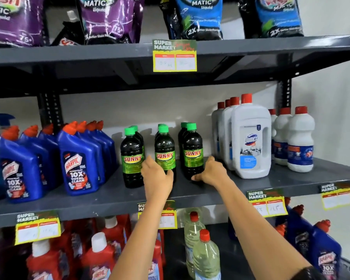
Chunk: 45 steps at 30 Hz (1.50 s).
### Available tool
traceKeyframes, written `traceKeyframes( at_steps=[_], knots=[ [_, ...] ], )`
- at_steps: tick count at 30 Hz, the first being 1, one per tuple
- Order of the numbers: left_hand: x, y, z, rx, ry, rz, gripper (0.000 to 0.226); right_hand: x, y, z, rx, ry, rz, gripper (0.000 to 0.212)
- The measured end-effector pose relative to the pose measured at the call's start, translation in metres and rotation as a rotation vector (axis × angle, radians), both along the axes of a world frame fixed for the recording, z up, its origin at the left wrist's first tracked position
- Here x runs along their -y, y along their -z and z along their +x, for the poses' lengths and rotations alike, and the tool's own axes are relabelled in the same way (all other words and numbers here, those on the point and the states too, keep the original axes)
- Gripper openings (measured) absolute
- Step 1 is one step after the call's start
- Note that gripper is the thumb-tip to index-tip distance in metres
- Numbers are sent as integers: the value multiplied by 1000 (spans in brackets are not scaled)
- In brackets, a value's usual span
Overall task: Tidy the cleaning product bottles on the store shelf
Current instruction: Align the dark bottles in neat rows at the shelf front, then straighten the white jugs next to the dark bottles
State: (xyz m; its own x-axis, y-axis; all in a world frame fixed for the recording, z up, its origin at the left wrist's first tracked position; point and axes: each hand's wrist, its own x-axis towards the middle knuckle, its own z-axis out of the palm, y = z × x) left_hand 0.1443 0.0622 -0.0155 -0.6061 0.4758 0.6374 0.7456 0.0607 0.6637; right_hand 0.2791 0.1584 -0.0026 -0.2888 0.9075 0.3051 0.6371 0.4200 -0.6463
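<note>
Middle shelf, grey metal. Three short rows of dark Sunny bottles with green caps stand near the centre, each row running from the front edge toward the back wall.

Left hand: arm reaches up and forward from below, forearm nearly vertical in view, back of hand toward the camera. Hand sits between the left Sunny bottle and the middle Sunny bottle. Fingers curl round the lower left side of the middle bottle, thumb side against its base; it appears gripped, though the fingertips are hidden behind it.

Right hand: arm extends diagonally from the lower right corner of view, a dark sleeve at the elbow end. Palm faces left, wrist low over the shelf surface. Fingers wrap the lower right side of the right Sunny bottle, thumb showing at its base near the shelf. Closed on the bottle.

All three front bottles upright, labels facing out, set back from the front edge.

Left end of shelf: blue Harpic bottles in rows. Right end: white Domex jug, then smaller white bottles with red caps.

Price tag clipped to the front edge, below the right forearm.
</note>
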Motion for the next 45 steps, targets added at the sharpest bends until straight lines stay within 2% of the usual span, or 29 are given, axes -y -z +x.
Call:
traceKeyframes(
  at_steps=[3,5,7,9,12,16,19,21,24,29,32,35,41,45],
  knots=[
    [3,-1,33,-104,-3,124,64,2,-6,28,-13,45,110,64],
    [-4,-1,52,-184,91,148,59,-3,-5,51,-71,74,126,51],
    [-17,-1,67,-216,237,92,54,-9,-4,74,-145,104,123,42],
    [-38,2,80,-151,390,-39,52,-17,-4,96,-170,134,147,36],
    [-70,7,99,90,577,-213,61,-32,-6,130,-188,157,142,33],
    [-104,8,117,215,610,-352,82,-57,-1,178,-211,185,141,29],
    [-124,6,129,242,666,-374,65,-78,7,214,-204,212,119,22],
    [-132,5,138,261,742,-350,55,-89,12,234,-236,275,94,35],
    [-139,2,150,308,801,-267,52,-106,17,259,-298,339,87,67],
    [-148,2,149,330,752,-255,51,-133,15,276,-198,273,10,102],
    [-152,6,146,325,737,-256,49,-146,12,273,-143,214,16,101],
    [-151,6,146,325,715,-263,47,-149,16,269,-150,256,60,92],
    [-149,4,148,339,722,-273,46,-149,20,268,-114,287,73,88],
    [-146,2,144,339,749,-309,43,-145,15,270,-127,258,21,92]
  ],
)
